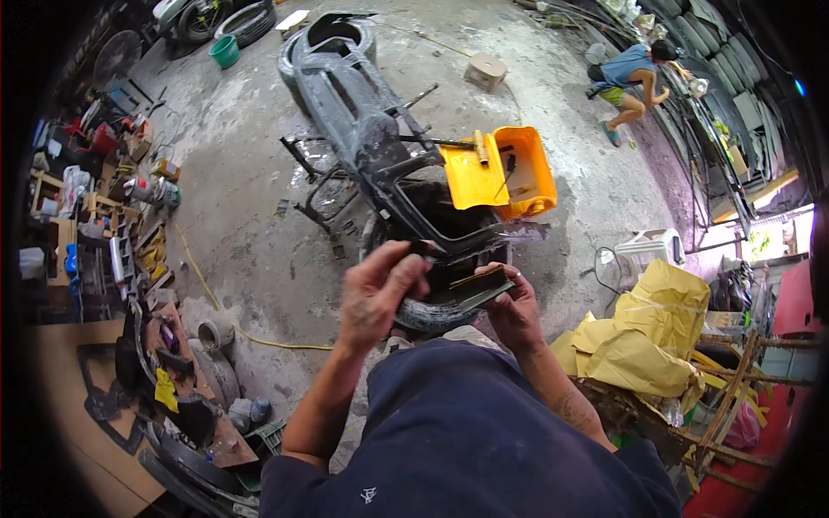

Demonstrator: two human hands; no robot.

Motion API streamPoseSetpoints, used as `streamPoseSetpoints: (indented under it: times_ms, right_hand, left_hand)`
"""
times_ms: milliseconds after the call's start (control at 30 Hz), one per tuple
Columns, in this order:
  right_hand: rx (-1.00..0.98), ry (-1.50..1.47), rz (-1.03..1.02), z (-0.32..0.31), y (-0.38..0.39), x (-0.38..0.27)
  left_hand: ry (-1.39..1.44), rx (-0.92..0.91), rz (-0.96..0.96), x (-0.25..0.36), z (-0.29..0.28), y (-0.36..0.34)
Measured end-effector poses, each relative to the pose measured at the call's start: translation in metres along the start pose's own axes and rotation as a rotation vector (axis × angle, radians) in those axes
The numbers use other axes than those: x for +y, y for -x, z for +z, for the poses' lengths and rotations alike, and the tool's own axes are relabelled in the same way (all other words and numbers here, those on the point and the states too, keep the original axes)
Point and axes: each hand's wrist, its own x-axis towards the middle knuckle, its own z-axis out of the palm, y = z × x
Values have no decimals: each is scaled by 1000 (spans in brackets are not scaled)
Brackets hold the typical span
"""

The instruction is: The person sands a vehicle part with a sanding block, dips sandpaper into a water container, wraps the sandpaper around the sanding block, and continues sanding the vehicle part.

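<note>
My left hand point(380, 289) is closed in a pinch in front of me; a small dark bit shows by its fingertips, too small to name. My right hand point(515, 312) grips a dark grey folded sheet of sandpaper point(485, 289) with a yellowish edge, between thumb and fingers. Just beyond both hands lies a long black car bumper point(367, 129) with whitish, dusty patches. It rests across a tyre point(432, 316) at the near end and another tyre point(295, 69) at the far end. Both hands are over its near end.
Right of the bumper sits an open yellow box point(531, 177), its lid bearing a roller-like stick. Beyond are a stool point(485, 72) and a green bucket point(224, 52). Yellow paper point(665, 302) covers things at right. A person point(630, 78) bends at far right. A hose point(203, 281) crosses the floor.
</note>
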Motion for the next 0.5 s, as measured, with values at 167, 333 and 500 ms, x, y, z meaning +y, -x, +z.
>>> streamPoseSetpoints:
  times_ms: [167, 333, 500]
  right_hand:
    - [46, 117, 28, -6, -1, 0]
    - [67, 174, 76, 1, -6, -3]
    - [70, 147, 108, 10, -9, -5]
  left_hand:
    - [492, -12, -277, -9, 14, 7]
    - [688, 29, -423, -16, 6, 13]
    - [659, 16, -397, -15, 2, 14]
